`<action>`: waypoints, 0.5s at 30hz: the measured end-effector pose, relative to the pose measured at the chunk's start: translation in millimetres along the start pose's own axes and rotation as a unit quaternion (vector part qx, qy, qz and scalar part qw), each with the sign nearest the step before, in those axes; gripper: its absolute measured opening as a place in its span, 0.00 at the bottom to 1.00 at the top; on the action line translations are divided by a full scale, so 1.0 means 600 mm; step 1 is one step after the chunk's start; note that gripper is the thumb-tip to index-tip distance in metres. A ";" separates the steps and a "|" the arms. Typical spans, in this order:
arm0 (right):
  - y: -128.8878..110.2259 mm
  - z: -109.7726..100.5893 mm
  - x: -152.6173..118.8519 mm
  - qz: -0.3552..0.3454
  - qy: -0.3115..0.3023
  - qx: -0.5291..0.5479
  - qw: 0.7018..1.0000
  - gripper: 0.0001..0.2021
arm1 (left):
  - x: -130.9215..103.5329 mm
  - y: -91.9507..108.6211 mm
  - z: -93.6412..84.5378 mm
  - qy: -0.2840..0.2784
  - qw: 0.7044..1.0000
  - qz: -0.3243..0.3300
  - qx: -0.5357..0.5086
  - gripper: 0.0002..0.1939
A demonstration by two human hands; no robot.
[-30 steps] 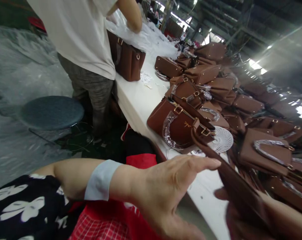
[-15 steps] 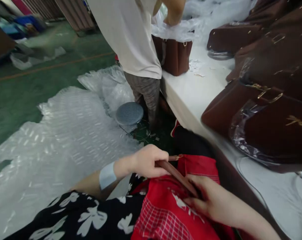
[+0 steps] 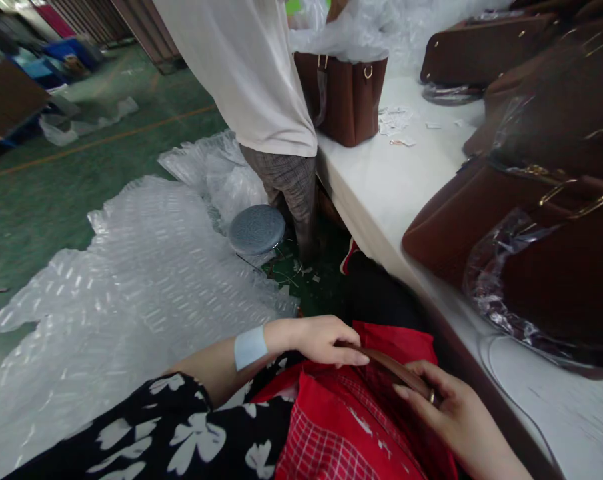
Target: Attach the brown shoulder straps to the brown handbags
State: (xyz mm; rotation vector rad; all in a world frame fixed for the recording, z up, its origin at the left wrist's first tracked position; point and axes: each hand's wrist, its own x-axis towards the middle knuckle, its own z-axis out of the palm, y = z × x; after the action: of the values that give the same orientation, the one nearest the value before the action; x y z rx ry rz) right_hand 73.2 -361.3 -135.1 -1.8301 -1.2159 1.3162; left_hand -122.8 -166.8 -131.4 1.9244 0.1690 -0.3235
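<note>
A narrow brown leather strap (image 3: 392, 367) stretches between my hands above the red checked apron (image 3: 326, 420) on my lap. My left hand (image 3: 326, 339) is closed round its left end, thumb and fingers pressed together. The right end sits between the thumb and fingers of my right hand (image 3: 446, 400). A small gold-coloured metal piece (image 3: 432, 397) shows there against the fingers; whether it belongs to the strap I cannot tell. The strap's far ends are hidden in my hands.
Brown handbags (image 3: 541, 253) with plastic-wrapped handles crowd the white table (image 3: 361, 180) at right. A person in a white shirt (image 3: 251, 87) stands ahead beside another handbag (image 3: 351, 100). A round stool (image 3: 257, 230) and plastic air-cushion sheets (image 3: 146, 267) are on the green floor.
Both hands have shifted right with the strap, the left also lower. My right hand has turned, and the gold-coloured piece now shows there. The metal end formerly visible by my left hand is hidden.
</note>
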 end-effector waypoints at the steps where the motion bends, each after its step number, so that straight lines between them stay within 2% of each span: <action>1: -0.004 0.004 0.002 -0.005 -0.013 0.003 1.000 0.14 | 0.017 0.004 0.004 0.014 1.000 0.010 0.003 0.19; 3: -0.007 0.006 0.004 -0.017 -0.024 0.001 1.000 0.14 | 0.041 0.007 0.004 0.074 0.996 0.026 0.046 0.17; 5: 0.003 0.003 0.002 -0.022 0.007 -0.013 1.000 0.16 | 0.048 0.003 -0.005 0.129 0.988 0.039 0.082 0.14; 6: 0.011 0.000 0.001 -0.022 0.031 -0.022 0.999 0.17 | 0.048 -0.001 -0.010 0.136 0.986 0.044 0.083 0.14; 8: 0.030 -0.005 0.000 -0.024 0.077 -0.033 0.996 0.18 | 0.041 -0.011 -0.016 0.121 0.990 0.046 0.062 0.12; 10: 0.043 -0.003 0.004 -0.035 0.099 -0.034 0.994 0.18 | 0.035 -0.019 -0.012 0.076 0.996 0.032 0.028 0.11; 13: 0.048 0.011 0.022 -0.045 0.115 -0.021 0.992 0.19 | 0.040 -0.024 0.009 0.023 0.999 -0.005 -0.025 0.10; 15: 0.047 0.021 0.036 -0.049 0.130 0.003 0.990 0.19 | 0.051 -0.027 0.023 0.028 0.997 -0.029 -0.063 0.09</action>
State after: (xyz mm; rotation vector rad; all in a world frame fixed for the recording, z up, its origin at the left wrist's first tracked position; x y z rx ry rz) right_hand 73.3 -354.6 -171.9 -1.8455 -1.1432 0.9911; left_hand -100.2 -175.0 -159.6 1.8066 0.2754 -0.2908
